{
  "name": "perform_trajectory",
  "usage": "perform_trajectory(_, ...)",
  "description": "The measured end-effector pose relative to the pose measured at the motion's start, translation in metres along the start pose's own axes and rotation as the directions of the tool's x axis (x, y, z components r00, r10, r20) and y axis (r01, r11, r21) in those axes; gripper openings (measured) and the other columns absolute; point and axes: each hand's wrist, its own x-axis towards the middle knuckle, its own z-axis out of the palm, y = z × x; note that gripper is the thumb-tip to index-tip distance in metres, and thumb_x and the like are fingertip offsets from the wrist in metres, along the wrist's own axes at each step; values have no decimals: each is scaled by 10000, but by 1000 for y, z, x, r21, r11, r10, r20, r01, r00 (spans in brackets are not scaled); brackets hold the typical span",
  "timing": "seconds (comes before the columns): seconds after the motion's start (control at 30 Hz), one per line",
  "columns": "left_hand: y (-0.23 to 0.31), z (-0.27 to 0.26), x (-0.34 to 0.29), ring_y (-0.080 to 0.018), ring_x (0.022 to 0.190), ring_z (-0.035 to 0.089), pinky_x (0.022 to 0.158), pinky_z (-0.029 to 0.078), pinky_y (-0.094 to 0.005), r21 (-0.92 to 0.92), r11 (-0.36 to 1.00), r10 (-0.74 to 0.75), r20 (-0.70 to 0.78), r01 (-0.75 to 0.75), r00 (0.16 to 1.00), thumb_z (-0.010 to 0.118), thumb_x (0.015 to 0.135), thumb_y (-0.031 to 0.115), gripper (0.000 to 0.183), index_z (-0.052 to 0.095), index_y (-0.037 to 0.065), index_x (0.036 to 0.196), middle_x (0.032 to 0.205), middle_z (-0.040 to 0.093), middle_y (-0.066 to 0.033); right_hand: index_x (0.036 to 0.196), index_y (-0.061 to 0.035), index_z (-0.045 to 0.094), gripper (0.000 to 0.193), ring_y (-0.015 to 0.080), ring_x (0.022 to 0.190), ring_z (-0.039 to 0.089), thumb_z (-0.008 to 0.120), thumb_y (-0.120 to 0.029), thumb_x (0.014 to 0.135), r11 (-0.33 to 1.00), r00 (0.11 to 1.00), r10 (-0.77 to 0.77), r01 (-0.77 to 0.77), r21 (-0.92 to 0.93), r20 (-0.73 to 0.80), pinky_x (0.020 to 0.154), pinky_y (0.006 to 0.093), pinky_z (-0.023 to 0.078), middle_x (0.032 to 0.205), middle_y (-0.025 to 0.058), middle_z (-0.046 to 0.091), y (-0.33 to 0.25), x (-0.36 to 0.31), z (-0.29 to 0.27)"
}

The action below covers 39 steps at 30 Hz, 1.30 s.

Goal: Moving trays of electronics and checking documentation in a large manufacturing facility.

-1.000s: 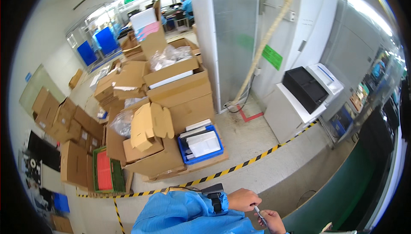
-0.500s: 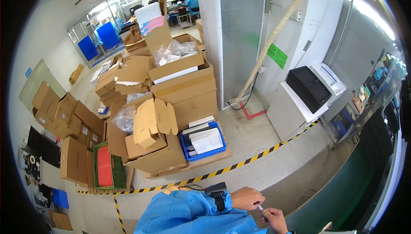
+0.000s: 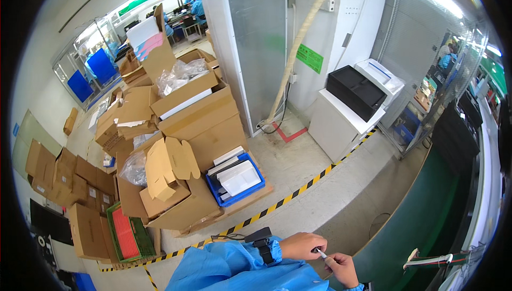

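Low in the picture, my left hand [image 3: 303,245] reaches in from a blue sleeve, with a black device strapped at its wrist. Its fingers are curled closed near the tip of a slim whitish, pen-like stick [image 3: 321,254]; something small and dark shows by them that I cannot make out. My right hand [image 3: 342,269] is just to the right and nearer, pinching the other end of the stick between thumb and fingers. The stick slants between both hands, above the edge of a green-topped bench.
The green bench surface [image 3: 397,232] curves along the right, with a bundle of thin wires [image 3: 437,260] on it. Beyond a black-yellow floor stripe [image 3: 285,200] stand open cartons [image 3: 205,126], a blue bin [image 3: 237,197], a green crate [image 3: 146,237] and a white cabinet [image 3: 338,126] bearing a black tray.
The view has turned to the right, so the cartons and cabinet sit further left and the wire bundle shows more fully. Both hands stay together at the stick, whose tip shows more clearly.
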Motion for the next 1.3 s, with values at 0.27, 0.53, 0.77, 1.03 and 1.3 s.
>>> perform_trajectory(0.27,3,-3,1,-330,711,614,608,454,-438,29,999,-46,43,44,998,595,800,221,179,568,60,874,751,628,-136,779,-16,621,237,56,589,453,574,-178,945,997,998,-61,61,41,-10,529,234,369,641,-29,526,-34,-15,18)
perform_trajectory(0.53,1,2,5,-327,728,626,653,486,-405,-44,999,-21,98,26,995,628,787,236,227,588,56,920,785,637,-131,823,-20,610,239,68,621,473,550,-205,960,991,999,10,-15,135,36,550,238,378,684,-20,546,-22,-18,12)
perform_trajectory(0.77,2,6,14,-287,717,629,656,496,-371,-61,998,39,123,-32,992,637,817,177,161,600,35,883,796,648,-126,967,-52,689,281,51,587,387,510,-268,994,992,997,-42,34,119,60,542,213,333,647,-60,453,26,-8,4)
perform_trajectory(1.03,7,25,43,-142,648,560,598,471,-303,-155,988,36,222,-1,974,641,801,169,155,643,25,856,720,619,-101,892,-37,643,264,58,634,453,558,-274,970,952,972,-104,159,262,-213,562,232,374,708,-45,534,41,-35,16)
perform_trajectory(1.3,14,58,91,-178,678,609,629,495,-330,-131,982,189,645,-136,740,627,834,162,152,642,17,876,741,633,-120,960,-13,666,309,85,683,528,583,-310,958,974,870,-47,148,170,-490,616,286,456,758,-2,631,62,-82,39)
